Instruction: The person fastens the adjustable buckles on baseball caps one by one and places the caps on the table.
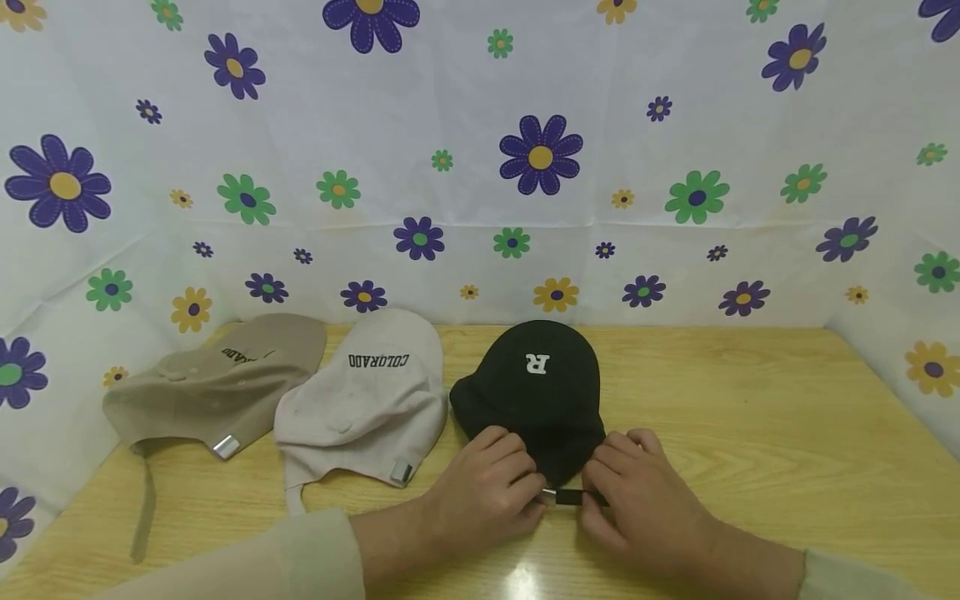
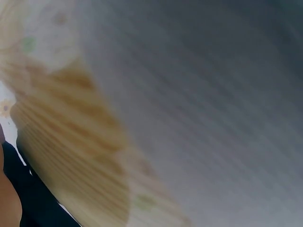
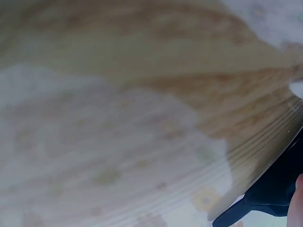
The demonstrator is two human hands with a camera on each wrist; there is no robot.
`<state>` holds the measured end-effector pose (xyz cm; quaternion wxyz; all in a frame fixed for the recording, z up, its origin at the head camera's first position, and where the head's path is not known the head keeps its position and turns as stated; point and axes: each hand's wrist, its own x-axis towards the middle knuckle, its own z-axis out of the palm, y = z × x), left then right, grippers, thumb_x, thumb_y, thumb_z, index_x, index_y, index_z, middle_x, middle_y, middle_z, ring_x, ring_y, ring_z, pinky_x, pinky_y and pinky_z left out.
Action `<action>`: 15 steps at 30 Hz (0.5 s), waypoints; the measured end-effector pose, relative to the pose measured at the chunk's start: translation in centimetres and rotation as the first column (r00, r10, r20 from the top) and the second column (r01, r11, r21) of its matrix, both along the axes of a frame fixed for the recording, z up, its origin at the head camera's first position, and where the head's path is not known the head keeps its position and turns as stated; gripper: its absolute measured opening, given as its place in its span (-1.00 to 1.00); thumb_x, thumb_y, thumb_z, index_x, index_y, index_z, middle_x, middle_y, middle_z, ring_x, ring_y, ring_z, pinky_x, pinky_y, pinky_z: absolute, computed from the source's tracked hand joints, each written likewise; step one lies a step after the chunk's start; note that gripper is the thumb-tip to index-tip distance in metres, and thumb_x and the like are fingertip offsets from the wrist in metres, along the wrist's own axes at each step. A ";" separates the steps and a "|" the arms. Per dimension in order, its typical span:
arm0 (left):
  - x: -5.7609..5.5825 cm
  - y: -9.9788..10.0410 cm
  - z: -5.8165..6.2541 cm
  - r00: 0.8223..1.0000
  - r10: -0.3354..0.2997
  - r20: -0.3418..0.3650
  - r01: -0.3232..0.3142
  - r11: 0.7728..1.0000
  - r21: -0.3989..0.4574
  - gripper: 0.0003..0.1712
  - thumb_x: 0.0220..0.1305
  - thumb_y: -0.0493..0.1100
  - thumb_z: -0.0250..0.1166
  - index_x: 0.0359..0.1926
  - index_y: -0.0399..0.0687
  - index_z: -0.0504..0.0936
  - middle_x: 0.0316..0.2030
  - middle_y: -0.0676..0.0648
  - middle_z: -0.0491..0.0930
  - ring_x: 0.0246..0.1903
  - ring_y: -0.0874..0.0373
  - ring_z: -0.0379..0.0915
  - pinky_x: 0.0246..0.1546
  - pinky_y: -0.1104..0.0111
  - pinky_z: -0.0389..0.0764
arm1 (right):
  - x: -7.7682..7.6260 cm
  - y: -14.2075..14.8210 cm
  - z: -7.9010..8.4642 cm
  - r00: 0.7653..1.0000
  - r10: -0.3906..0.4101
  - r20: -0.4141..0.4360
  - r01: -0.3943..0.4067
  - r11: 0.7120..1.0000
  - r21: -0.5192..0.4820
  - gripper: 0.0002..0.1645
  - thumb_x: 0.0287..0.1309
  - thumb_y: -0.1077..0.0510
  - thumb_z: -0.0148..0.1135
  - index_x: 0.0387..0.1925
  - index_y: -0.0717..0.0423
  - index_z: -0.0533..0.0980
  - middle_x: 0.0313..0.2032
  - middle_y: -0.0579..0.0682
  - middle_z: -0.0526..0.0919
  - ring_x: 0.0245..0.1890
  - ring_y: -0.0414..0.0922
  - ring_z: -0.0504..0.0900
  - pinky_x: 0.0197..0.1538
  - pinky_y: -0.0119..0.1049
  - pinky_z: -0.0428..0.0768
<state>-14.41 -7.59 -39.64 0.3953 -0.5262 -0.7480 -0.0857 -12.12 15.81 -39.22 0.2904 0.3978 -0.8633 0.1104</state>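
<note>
A black baseball cap (image 1: 536,400) with a white letter R lies on the wooden table, its back opening toward me. At the cap's near edge my left hand (image 1: 487,487) pinches the strap beside a silver buckle (image 1: 549,492). Opposite it, my right hand (image 1: 645,500) holds the black strap (image 1: 569,497) by its other side, with the cap's edge against the fingers. A short piece of strap and buckle shows between the hands; the fingertips are partly hidden. The left wrist view shows only a sliver of black fabric (image 2: 42,194), and the right wrist view a black edge (image 3: 274,194).
Left of the black cap lies a pale grey cap (image 1: 367,392) lettered COLORADO, and beyond it a tan cap (image 1: 217,383) with its strap hanging loose. Both carry silver buckles. A flower-print cloth (image 1: 465,100) stands behind the wooden table (image 1: 750,400) and along its sides.
</note>
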 end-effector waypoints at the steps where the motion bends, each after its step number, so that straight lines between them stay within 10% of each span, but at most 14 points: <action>1: 0.0 0.0 0.0 1.000 0.000 -0.001 0.000 1.000 0.000 -0.95 0.00 -0.12 0.35 -0.48 0.04 0.66 -0.50 0.11 0.57 -0.40 0.18 0.44 -0.20 0.32 0.48 | 0.0 0.0 0.0 1.000 -0.001 -0.005 0.001 1.000 -0.005 -0.86 -0.08 0.08 0.19 -0.58 -0.14 0.38 -0.51 -0.29 0.39 -0.37 -0.26 0.34 -0.14 -0.22 0.27; 15: 0.0 0.0 0.1 1.000 0.001 -0.015 -0.001 1.000 -0.003 -0.97 -0.03 -0.16 0.33 -0.48 0.04 0.67 -0.52 0.12 0.57 -0.42 0.19 0.43 -0.22 0.33 0.47 | 0.0 -0.1 -0.2 0.997 -0.012 0.070 0.010 0.999 0.038 -0.90 0.14 -0.04 0.23 -0.39 -0.15 0.52 -0.34 -0.28 0.49 -0.24 -0.25 0.42 -0.07 -0.20 0.30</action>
